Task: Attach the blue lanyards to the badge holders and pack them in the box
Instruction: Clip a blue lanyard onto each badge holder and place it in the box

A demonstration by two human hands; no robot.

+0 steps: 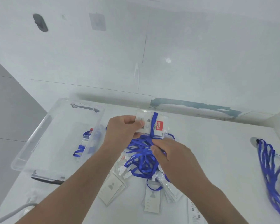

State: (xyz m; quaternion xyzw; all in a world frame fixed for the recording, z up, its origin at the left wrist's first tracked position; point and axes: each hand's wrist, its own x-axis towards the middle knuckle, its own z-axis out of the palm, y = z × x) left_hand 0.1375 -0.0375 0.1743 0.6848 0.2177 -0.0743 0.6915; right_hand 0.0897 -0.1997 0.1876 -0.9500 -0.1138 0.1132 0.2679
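Tabletop (217, 143): white, carries all stock.
Box (58, 135): clear, at 9 o'clock, some finished sets inside.
Lanyard heap (141, 159): blue, centre.
Badge holder (149, 125): at 12 o'clock, gripped by left hand (121, 131).
Right hand (170, 154): fingers pinch strap at holder's edge; advise keeping holder steady, strap taut.

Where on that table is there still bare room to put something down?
Bare table lies between the central lanyard pile and the lanyard bundle at the right edge, and along the wall behind. The clear box fills the left; loose badge holders crowd the near middle.
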